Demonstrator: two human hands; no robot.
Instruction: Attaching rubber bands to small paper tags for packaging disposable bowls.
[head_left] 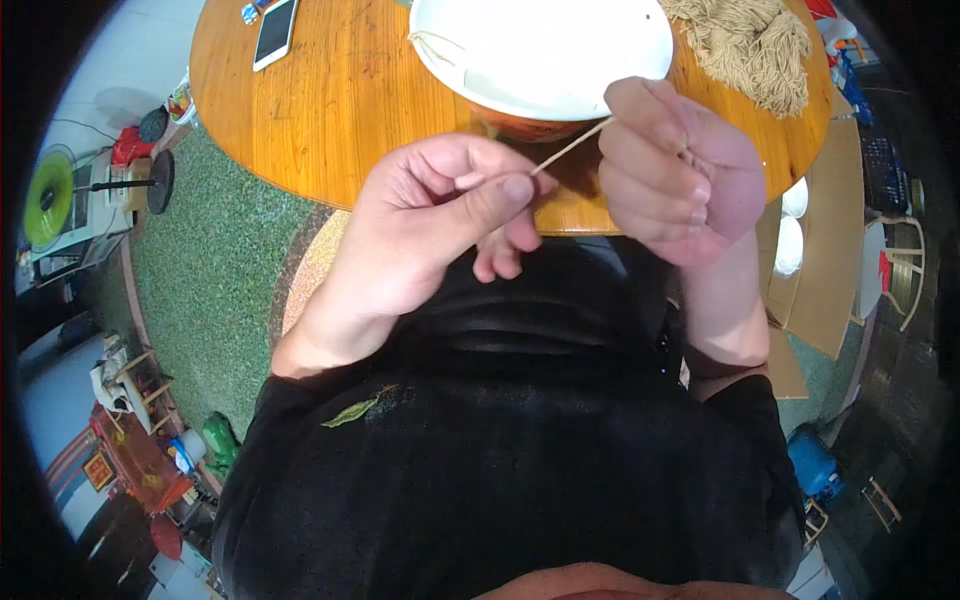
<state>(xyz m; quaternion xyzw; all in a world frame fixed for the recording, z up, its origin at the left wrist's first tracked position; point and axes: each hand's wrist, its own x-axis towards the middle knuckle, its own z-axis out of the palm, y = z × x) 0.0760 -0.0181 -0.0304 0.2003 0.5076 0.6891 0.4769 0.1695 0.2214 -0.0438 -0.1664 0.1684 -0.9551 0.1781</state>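
Note:
A thin beige string (572, 147) is stretched slantwise between my two hands, above the table's near edge. My left hand (435, 205) pinches its lower end between thumb and forefinger, the other fingers curled loosely below. Its upper end runs into my right hand (675, 165), which is closed round it, the fingers folded toward the palm. Just beyond my hands sits a white basin (545, 60), with a pale green stalk or leaf (437, 47) at its left side. A heap of beige strings (750, 50) lies at the table's far right.
The round wooden table (310, 130) carries a white phone (275, 35) at the far left. A green leaf (352, 412) rests on my black clothing. Cardboard (825, 240) is on the right; a fan (52, 198) stands to the left.

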